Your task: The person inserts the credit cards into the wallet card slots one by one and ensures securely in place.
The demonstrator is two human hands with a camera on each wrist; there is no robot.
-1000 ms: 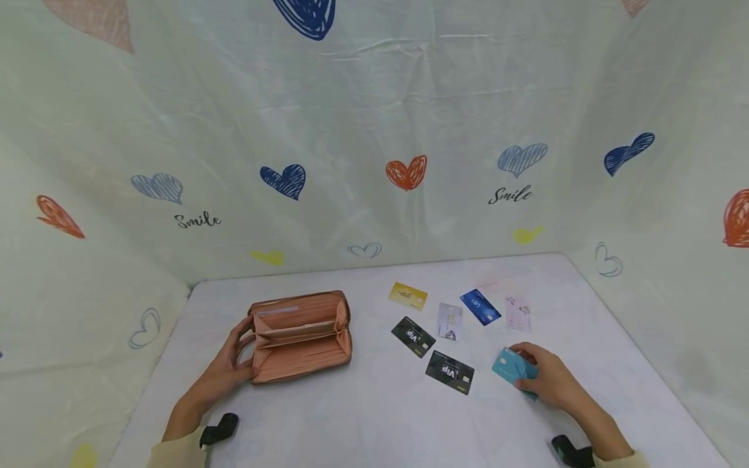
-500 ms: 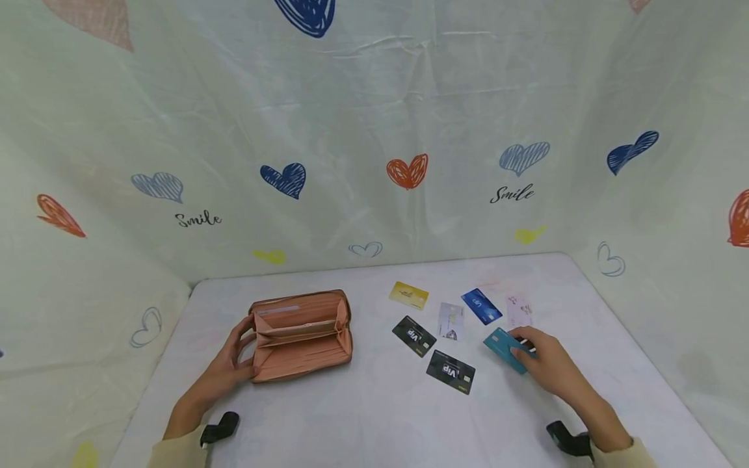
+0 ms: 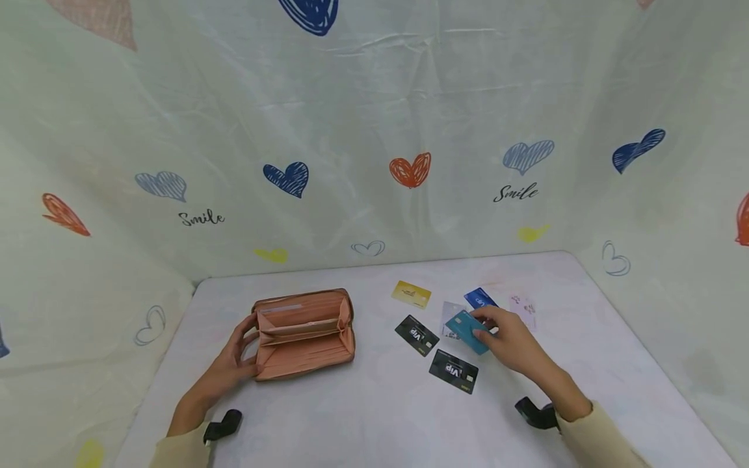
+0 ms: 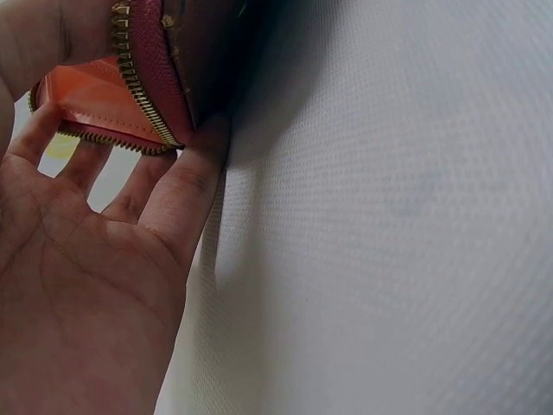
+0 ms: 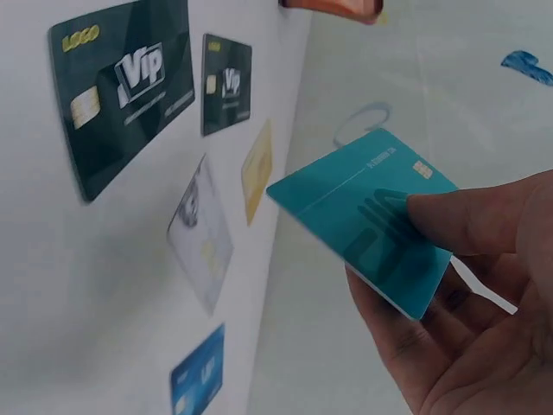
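Note:
In the head view an open pink zip wallet (image 3: 304,364) lies on the left of the table, its compartments showing. My left hand (image 3: 225,364) grips the wallet's left end; close up, fingers (image 4: 194,169) meet the brass zipper (image 4: 143,78). On the right, my right hand (image 3: 515,341) pinches a teal bank card (image 5: 354,207) between thumb and fingers, raised above the table. Below it in the head view, a whitish card (image 3: 449,320) is partly covered. A blue card (image 3: 480,297) is also partly hidden by that hand.
Two black VIP cards (image 3: 417,335) lie between the wallet and the right hand. A yellow card (image 3: 411,294) sits behind them, and a pale pink card (image 3: 523,309) lies at the right. Heart-printed sheeting (image 3: 351,130) rises behind the white table (image 3: 351,422).
My right hand has lifted the teal card from the table and moved it left, over the whitish card. The left hand and the wallet stay in place.

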